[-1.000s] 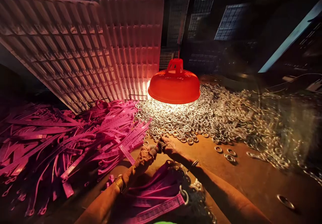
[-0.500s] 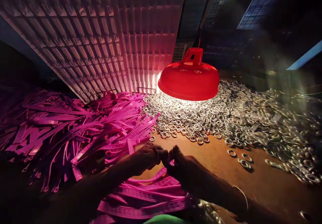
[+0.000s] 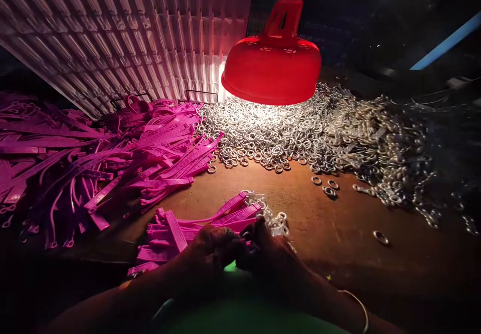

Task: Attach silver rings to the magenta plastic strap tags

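Your left hand and right hand meet at 6 o'clock, fingers closed together on something small; what, I cannot tell. Finished pink straps lie touching them, handy; rings heaped under the lamp at 12.

Your worktop is a brown, worn surface. On its left lies a sprawling heap of pink plastic straps; a smaller bundle of pink straps lies near its front edge. A wide pile of metal rings covers the back, with a few loose rings just beside it.
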`<state>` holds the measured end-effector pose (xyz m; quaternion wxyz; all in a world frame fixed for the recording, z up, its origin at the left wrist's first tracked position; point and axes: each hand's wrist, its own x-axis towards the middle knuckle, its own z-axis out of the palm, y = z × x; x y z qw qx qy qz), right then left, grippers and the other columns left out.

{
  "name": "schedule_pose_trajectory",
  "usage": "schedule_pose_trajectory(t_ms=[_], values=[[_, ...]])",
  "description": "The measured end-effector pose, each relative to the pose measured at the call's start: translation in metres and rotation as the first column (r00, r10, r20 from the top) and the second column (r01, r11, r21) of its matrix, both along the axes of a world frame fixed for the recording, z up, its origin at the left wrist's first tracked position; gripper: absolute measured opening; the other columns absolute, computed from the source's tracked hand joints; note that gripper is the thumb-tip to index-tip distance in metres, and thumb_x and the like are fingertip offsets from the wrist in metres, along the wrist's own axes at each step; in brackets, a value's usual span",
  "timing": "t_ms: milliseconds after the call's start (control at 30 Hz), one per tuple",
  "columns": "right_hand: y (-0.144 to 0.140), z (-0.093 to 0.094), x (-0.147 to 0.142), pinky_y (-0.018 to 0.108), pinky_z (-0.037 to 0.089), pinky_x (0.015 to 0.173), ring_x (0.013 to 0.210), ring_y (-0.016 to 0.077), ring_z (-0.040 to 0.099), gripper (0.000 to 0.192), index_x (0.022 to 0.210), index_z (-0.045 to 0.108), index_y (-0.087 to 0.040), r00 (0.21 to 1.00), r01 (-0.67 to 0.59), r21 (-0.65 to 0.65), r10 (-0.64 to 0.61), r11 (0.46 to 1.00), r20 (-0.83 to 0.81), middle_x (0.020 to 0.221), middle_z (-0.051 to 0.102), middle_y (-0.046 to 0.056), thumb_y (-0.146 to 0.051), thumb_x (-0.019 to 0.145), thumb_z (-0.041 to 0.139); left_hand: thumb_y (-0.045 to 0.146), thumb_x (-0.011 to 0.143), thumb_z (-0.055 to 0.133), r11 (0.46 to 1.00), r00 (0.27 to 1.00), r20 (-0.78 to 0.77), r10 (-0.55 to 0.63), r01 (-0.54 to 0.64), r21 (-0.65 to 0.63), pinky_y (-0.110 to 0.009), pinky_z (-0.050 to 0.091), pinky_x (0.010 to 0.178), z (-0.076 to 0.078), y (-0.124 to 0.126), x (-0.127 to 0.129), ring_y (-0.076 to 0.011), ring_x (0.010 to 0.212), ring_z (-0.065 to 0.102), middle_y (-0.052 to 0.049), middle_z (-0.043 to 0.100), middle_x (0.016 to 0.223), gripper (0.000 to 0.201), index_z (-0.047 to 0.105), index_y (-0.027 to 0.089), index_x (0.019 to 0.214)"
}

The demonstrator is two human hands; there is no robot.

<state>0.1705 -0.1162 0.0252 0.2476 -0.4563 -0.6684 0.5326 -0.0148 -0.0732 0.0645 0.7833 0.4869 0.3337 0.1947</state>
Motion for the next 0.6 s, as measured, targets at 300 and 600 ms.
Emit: schedule_pose_trajectory(t_ms=[300,600], values=[[0.016,0.014,0.001,0.022,0.023,0.048,0.054,0.0097,0.035,0.019,0.098,0.040,-0.015,0.945,-0.254,0.064,0.234,0.965,0.227,0.069,0.049,-0.001,-0.011,0.081,0.046,0.054,0.065,0.075,0.930,0.998,0.012,0.069,-0.060,-0.362,-0.020,0.022,0.044,-0.017,-0.002,0.004,-0.0049,0.047,0.033,0.005,0.039,0.052,0.050,0.047,0.014,0.057],[0.037,0.042,0.008,0.020,0.022,0.046,0.053,0.0077,0.039,0.021,0.090,0.044,-0.018,0.965,-0.104,0.040,0.091,0.994,0.247,0.064,0.046,-0.005,-0.022,0.082,0.063,0.056,0.070,0.067,0.985,0.971,-0.168,0.169,-0.161,0.059,-0.026,0.044,0.055,-0.039,0.019,0.005,-0.0136,0.058,0.048,-0.001,0.052,0.060,0.041,0.061,0.016,0.061]])
